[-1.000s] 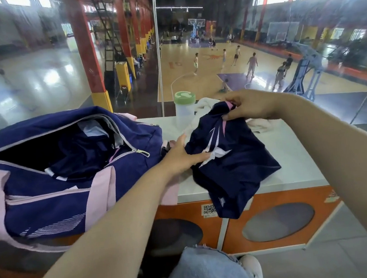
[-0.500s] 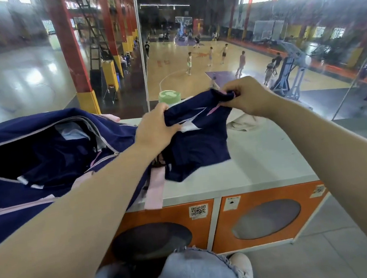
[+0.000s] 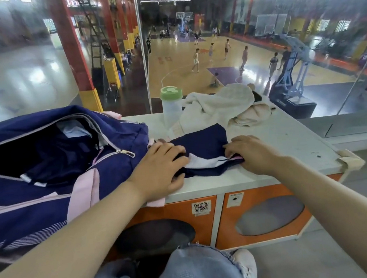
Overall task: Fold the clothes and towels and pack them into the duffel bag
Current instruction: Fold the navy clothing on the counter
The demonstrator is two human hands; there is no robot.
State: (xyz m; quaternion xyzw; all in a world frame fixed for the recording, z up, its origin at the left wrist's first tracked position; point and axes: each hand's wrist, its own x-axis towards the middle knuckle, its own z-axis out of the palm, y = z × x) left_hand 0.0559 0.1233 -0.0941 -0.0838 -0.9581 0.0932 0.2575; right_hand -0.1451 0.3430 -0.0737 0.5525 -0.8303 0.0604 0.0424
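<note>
A navy garment (image 3: 204,146) with white and pink trim lies flat on the white counter top (image 3: 292,140). My left hand (image 3: 160,168) grips its left end, fingers over the cloth and thumb below the edge. My right hand (image 3: 248,152) pinches the right front edge at the pink trim with curled fingers. The navy duffel bag (image 3: 45,177) with pink straps sits at the left, unzipped, with dark clothing inside. A crumpled white and cream towel pile (image 3: 222,107) lies behind the garment.
A clear bottle with a green lid (image 3: 171,103) stands between the bag and the towels. A glass pane rises right behind the counter. Orange cabinet doors (image 3: 266,211) are below the counter, and my knee and shoe are in front of them.
Both hands brought the navy garment down from the air and laid it flat on the counter. The towel pile and bottle, hidden before, now show behind it.
</note>
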